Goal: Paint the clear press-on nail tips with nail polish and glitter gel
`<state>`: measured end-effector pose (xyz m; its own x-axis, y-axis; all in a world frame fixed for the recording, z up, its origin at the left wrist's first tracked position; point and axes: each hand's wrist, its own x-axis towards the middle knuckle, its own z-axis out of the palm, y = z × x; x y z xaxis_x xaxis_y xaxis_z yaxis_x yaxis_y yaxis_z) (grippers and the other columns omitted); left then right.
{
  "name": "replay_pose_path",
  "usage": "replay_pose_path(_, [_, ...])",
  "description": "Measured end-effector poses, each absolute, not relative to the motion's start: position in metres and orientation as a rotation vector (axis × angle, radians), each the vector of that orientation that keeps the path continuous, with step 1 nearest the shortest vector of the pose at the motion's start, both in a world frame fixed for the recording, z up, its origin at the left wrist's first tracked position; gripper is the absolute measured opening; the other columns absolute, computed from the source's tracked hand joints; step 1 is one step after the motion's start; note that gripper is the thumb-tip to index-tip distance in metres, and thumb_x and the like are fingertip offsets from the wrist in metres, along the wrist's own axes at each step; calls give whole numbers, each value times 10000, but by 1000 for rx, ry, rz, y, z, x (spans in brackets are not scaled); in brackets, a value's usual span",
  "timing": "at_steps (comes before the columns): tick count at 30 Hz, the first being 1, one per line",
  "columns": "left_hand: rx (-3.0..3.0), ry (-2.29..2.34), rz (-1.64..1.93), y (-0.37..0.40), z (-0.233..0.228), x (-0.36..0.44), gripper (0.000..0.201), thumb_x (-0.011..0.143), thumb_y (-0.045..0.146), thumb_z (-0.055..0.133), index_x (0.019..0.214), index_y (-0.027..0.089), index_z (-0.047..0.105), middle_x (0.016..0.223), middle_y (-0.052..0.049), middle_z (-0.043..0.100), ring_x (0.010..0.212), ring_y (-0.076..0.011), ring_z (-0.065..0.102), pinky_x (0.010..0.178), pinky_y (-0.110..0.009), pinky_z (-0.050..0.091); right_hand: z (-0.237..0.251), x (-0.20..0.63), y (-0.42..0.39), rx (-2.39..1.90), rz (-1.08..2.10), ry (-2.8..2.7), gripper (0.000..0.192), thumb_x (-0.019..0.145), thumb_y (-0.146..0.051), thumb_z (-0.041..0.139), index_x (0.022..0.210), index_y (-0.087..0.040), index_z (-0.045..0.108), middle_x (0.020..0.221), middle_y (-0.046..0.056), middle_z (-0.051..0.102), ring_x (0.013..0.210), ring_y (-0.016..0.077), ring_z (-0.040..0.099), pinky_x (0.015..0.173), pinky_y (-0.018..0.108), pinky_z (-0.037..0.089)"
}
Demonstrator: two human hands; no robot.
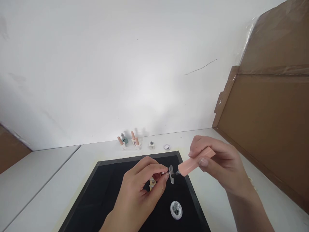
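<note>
Black mat (108, 183); translucent strip (171, 180) on silvery stem (165, 173) pinched by left hand (142, 183); peach cylindrical brush-handle (189, 166) gripped by right hand (223, 166)

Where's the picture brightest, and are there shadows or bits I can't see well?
Head view: brightest mid-wall, a soft glow; head view: faint shadows behind the bottles; head view: the dark brush nearly blends into the black mat, its hairs too small to make out.

Nail-polish bottles (133, 138) suggest a manicure workspace.
</note>
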<state>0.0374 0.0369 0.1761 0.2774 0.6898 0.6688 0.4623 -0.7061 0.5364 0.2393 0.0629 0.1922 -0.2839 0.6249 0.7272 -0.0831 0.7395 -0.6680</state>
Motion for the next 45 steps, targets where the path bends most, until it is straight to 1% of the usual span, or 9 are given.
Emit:
replay_pose_path(5, [2344, 1068, 1403, 35, 178, 39, 159, 808, 41, 619, 819, 178, 699, 697, -27, 647, 560, -120, 628, 498, -179, 491, 194, 239, 62, -444, 745, -1758, 89, 930, -257, 598, 862, -241, 653, 636, -17, 645, 532, 104, 484, 454, 217, 395])
replay_pose_path(12, [2383, 1075, 1402, 36, 173, 36, 161, 806, 23, 618, 831, 167, 687, 707, -26, 645, 566, -112, 624, 503, -170, 486, 188, 238, 63, -470, 655, -1685, 79, 935, -262, 589, 903, -253, 661, 576, -36, 568, 557, 121, 494, 474, 236, 386])
replay_pose_path(18, [2403, 1051, 1425, 37, 176, 38, 163, 807, 22, 618, 840, 165, 688, 711, -16, 641, 566, -97, 617, 513, -158, 493, 192, 240, 63, -423, 733, -1780, 105, 935, -260, 590, 845, -237, 641, 636, -23, 649, 534, 101, 468, 453, 212, 378])
replay_pose_path(26, [2410, 1014, 1440, 36, 171, 36, 174, 805, -6, 604, 843, 140, 689, 714, -17, 635, 575, -84, 607, 520, -147, 483, 187, 238, 63, -474, 646, -1689, 76, 944, -262, 583, 907, -244, 647, 609, -45, 582, 566, 95, 469, 475, 207, 369])
replay_pose_path(28, [2413, 1010, 1445, 36, 171, 36, 177, 804, -10, 603, 843, 139, 690, 718, -17, 636, 580, -83, 610, 524, -146, 483, 188, 238, 63, -453, 676, -1717, 87, 949, -268, 577, 896, -244, 641, 600, -44, 602, 553, 97, 460, 473, 208, 374])
replay_pose_path(32, [2422, 1019, 1429, 37, 172, 38, 165, 811, 2, 604, 843, 138, 690, 718, -19, 633, 575, -86, 604, 515, -153, 478, 191, 240, 62, -431, 744, -1781, 102, 952, -265, 570, 870, -243, 626, 649, -24, 688, 541, 102, 463, 473, 216, 393])
replay_pose_path(34, [2425, 1022, 1434, 37, 172, 38, 166, 811, 0, 601, 848, 137, 688, 720, -19, 633, 575, -86, 602, 511, -154, 476, 190, 241, 62, -452, 743, -1770, 90, 951, -254, 571, 879, -241, 624, 650, -29, 671, 544, 97, 471, 472, 210, 391])
replay_pose_path(40, [2431, 1024, 1429, 36, 168, 36, 156, 812, -3, 603, 846, 121, 691, 715, -27, 636, 579, -90, 603, 514, -159, 475, 187, 240, 63, -483, 627, -1702, 72, 951, -255, 574, 925, -248, 641, 605, -54, 556, 576, 87, 476, 486, 199, 375])
replay_pose_path(45, [2423, 1015, 1442, 36, 171, 35, 165, 814, 0, 601, 849, 136, 688, 719, -20, 635, 579, -88, 604, 511, -157, 474, 190, 241, 63, -436, 688, -1758, 101, 954, -279, 567, 886, -247, 635, 616, -45, 624, 547, 89, 466, 469, 199, 381])
